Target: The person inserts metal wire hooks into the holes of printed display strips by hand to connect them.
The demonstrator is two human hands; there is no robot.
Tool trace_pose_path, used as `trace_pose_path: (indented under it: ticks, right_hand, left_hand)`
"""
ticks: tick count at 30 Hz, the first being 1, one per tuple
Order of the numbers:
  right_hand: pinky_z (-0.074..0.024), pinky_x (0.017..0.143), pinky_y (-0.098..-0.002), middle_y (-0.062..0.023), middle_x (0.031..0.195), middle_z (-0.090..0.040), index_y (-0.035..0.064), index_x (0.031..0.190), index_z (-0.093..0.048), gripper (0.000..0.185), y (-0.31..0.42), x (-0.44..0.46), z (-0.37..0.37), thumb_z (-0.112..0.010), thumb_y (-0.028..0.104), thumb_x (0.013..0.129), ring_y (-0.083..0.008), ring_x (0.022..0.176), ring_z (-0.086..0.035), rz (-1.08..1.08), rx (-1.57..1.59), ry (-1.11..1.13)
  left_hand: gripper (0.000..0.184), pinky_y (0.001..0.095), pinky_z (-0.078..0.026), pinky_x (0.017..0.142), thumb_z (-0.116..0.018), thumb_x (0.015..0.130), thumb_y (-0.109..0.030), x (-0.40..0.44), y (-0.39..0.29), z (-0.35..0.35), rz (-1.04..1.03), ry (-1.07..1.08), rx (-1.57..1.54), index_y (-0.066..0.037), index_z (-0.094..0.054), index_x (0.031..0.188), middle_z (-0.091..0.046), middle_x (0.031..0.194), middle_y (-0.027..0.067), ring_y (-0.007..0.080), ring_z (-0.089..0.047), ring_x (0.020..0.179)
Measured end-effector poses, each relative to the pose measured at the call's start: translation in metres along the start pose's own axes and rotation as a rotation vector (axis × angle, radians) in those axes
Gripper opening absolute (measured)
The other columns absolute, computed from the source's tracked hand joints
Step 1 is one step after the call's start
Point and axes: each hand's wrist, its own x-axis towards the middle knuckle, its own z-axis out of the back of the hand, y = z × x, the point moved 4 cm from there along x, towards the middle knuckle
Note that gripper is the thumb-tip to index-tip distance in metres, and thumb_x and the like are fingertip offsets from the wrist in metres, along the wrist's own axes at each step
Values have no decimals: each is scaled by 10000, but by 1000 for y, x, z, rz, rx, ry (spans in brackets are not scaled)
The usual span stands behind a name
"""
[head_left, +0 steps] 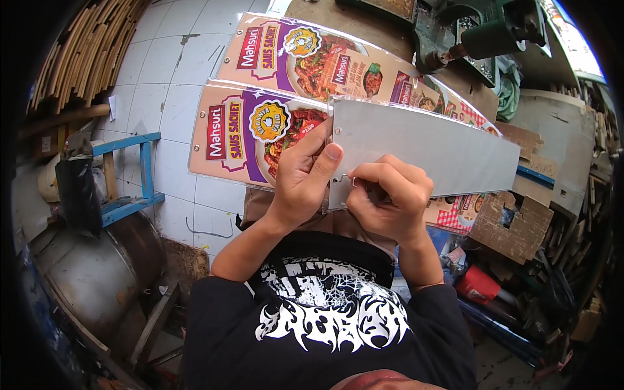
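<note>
A long panel with a plain grey face [422, 146] lies across my lap, with metal eyelets along its left end. My left hand [304, 172] is closed on that end, thumb in front near the edge and the other fingers partly hidden. At the lower eyelet, my right hand [392, 195] pinches a small bent metal hook [346, 178], whose tip meets the panel. Beneath lie a printed sauce sachet banner [221, 156] and a second printed banner [244, 71] farther away, both with eyelets at their left ends.
A green drill-like machine [487, 42] stands at the upper right. Stacked wood strips [84, 49] fill the upper left, above a blue frame [148, 169] and a metal drum [117, 253] on the left. Cut boards [513, 227] and scraps crowd the right side. White tiles [172, 117] cover the floor.
</note>
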Motion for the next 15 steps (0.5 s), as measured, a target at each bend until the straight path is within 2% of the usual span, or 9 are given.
trace_pose_path:
  ticks: [4,6,13,15]
  right_hand:
    - [-394,440,-257,-44,586,-555,43,774,-682,175,-1,-2,-1,-682,-47,624,-135,448,-515,18,-28,-3]
    - [-398,430,-304,-36,595,-510,60,799,-661,191,0,-4,-3,-704,-31,636,-183,451,-502,56,-70,-21]
    - [-388,429,-315,-34,607,-490,60,820,-660,217,0,-10,-7,-700,-37,630,-186,453,-485,112,-119,-64]
    - [-397,441,-289,-45,599,-531,46,812,-681,213,-1,-11,-7,-707,-43,620,-167,470,-522,109,-143,-64]
  left_hand:
    - [426,196,-449,756,-485,1030,-176,2,-7,-5,-5,-30,4,78,-453,1371,-618,1067,57,55,-537,896]
    - [430,203,-456,779,-483,1031,-179,2,-6,-3,-11,-5,9,74,-449,1377,-621,1096,67,66,-548,922]
    - [431,231,-474,831,-463,1038,-176,2,-7,-3,15,53,-12,56,-429,1400,-617,1146,86,88,-565,975]
    - [431,232,-475,835,-459,1039,-176,3,-8,-2,13,59,6,55,-428,1401,-617,1147,87,90,-566,982]
